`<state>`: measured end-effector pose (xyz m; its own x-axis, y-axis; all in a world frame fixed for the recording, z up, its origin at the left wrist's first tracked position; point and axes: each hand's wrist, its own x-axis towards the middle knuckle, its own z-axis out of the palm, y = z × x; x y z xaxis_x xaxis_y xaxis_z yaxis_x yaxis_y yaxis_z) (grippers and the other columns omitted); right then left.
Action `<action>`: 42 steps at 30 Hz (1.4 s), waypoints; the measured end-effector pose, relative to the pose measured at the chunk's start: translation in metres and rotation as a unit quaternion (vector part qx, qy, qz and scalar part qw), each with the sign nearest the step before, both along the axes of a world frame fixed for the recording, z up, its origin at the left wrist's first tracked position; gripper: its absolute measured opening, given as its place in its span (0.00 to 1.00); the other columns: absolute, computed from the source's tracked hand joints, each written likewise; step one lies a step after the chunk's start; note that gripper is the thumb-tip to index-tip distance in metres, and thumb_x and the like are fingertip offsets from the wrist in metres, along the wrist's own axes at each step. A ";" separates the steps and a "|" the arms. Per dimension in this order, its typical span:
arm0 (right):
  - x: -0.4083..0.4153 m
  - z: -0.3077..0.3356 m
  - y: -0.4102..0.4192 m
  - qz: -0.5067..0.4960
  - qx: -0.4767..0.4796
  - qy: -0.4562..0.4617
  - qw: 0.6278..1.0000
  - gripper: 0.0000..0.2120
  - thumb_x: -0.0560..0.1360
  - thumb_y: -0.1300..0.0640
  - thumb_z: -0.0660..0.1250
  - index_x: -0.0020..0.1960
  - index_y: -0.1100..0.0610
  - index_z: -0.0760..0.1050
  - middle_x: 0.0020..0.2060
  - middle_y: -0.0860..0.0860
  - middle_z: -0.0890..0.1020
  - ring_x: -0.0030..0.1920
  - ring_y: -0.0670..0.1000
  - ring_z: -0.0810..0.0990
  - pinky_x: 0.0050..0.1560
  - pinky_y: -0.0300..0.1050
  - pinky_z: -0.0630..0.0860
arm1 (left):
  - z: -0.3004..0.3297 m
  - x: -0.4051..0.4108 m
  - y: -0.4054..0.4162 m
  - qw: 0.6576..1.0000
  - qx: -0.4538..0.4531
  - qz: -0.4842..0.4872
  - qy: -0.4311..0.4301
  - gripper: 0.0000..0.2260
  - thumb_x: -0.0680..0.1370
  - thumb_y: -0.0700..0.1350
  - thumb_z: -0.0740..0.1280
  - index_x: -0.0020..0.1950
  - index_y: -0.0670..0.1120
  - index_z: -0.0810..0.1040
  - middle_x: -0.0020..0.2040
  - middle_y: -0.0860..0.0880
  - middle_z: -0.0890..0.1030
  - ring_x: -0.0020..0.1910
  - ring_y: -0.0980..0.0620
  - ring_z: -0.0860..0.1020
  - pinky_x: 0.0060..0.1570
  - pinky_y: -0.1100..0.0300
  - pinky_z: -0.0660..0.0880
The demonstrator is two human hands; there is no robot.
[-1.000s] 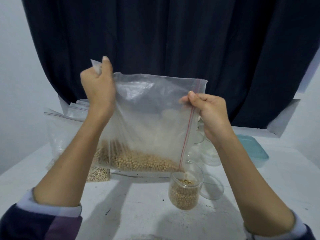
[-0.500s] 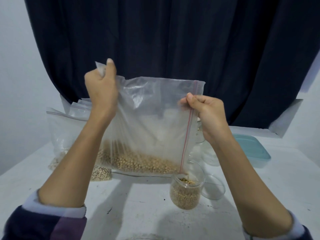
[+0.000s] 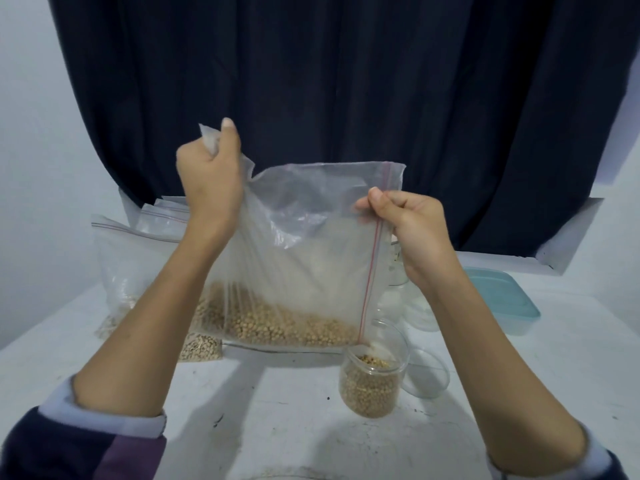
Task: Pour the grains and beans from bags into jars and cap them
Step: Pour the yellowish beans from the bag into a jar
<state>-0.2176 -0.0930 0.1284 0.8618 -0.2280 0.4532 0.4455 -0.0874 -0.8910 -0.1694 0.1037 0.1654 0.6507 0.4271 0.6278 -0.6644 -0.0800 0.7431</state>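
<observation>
Your left hand (image 3: 209, 178) gripped the bag's (image 3: 304, 258) raised corner; your right hand (image 3: 412, 230) pinched its zip edge, beans (image 3: 277, 327) sliding toward the jar (image 3: 372, 382) on the worktop (image 3: 277, 420).

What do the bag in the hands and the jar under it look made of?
Bag: thin clear plastic film, glossy; it creases, and a red zip line runs along its mouth.
Jar: rigid and clear, beans visible through the wall; plastic or glass, cannot tell.
</observation>
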 end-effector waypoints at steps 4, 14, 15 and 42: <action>-0.001 0.004 -0.006 -0.008 0.013 -0.002 1.000 0.09 0.77 0.61 0.66 0.40 0.60 0.82 0.33 0.47 0.84 0.36 0.43 0.81 0.49 0.39 0.77 | 0.001 0.000 0.008 1.000 -0.027 0.011 0.006 0.24 0.80 0.44 0.61 0.26 0.50 0.56 0.19 0.58 0.59 0.22 0.59 0.57 0.27 0.63 0.56; -0.002 0.005 -0.008 -0.011 0.023 -0.004 1.000 0.09 0.77 0.60 0.66 0.40 0.59 0.82 0.34 0.47 0.85 0.39 0.45 0.81 0.53 0.42 0.77 | 0.004 -0.002 0.007 1.000 -0.028 0.013 -0.002 0.24 0.80 0.44 0.61 0.26 0.50 0.55 0.18 0.58 0.59 0.22 0.59 0.57 0.26 0.64 0.56; -0.003 0.006 -0.009 -0.013 0.022 -0.006 1.000 0.09 0.77 0.60 0.67 0.40 0.59 0.82 0.35 0.48 0.85 0.40 0.46 0.81 0.53 0.42 0.77 | 0.004 -0.002 0.007 0.999 -0.033 0.016 -0.004 0.23 0.80 0.44 0.60 0.27 0.50 0.55 0.18 0.58 0.58 0.21 0.59 0.57 0.26 0.65 0.56; -0.001 0.001 -0.005 -0.014 0.021 0.004 1.000 0.09 0.77 0.60 0.66 0.40 0.59 0.82 0.34 0.47 0.85 0.38 0.46 0.81 0.53 0.42 0.77 | 0.002 0.001 0.004 1.000 -0.013 -0.008 0.000 0.24 0.79 0.45 0.61 0.25 0.51 0.56 0.19 0.58 0.58 0.23 0.58 0.56 0.27 0.59 0.54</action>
<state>-0.2189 -0.0981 0.1293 0.8585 -0.2710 0.4353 0.4359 -0.0614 -0.8979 -0.1685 0.1075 0.1672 0.6579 0.4322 0.6167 -0.6656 -0.0494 0.7447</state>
